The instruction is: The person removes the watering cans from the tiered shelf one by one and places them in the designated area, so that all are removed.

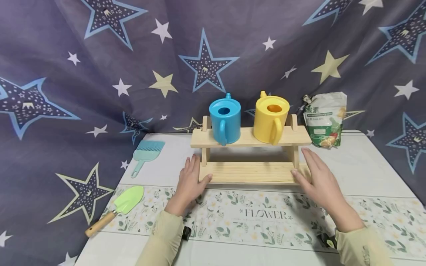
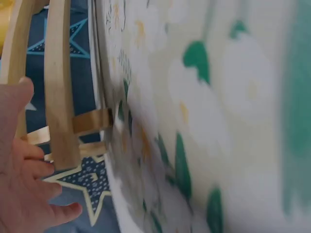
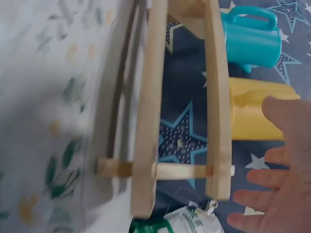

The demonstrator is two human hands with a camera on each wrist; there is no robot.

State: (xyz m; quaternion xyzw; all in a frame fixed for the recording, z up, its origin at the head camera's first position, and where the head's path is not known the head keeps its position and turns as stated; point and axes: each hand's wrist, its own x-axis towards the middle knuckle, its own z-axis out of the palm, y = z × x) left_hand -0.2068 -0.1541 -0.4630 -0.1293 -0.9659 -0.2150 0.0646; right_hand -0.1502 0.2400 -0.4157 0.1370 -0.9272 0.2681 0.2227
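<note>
A two-tier wooden shelf (image 1: 247,173) stands on the table. On its upper board sit a blue watering can (image 1: 234,123) and a yellow watering can (image 1: 264,123), side by side, handles toward me. My left hand (image 1: 189,184) is at the shelf's left end, its thumb over the lower board and the fingers extended along the end. My right hand (image 1: 321,183) is at the right end with fingers spread, thumb by the lower board. In the right wrist view the right hand (image 3: 279,179) holds nothing; whether either hand touches the wood I cannot tell.
A bag with green print (image 1: 324,122) stands behind the shelf's right end. To the left lie a light-blue dustpan-shaped tool with teeth (image 1: 148,150) and a green trowel (image 1: 128,199) with a wooden handle. A starry curtain (image 1: 233,44) hangs behind the table (image 1: 362,173).
</note>
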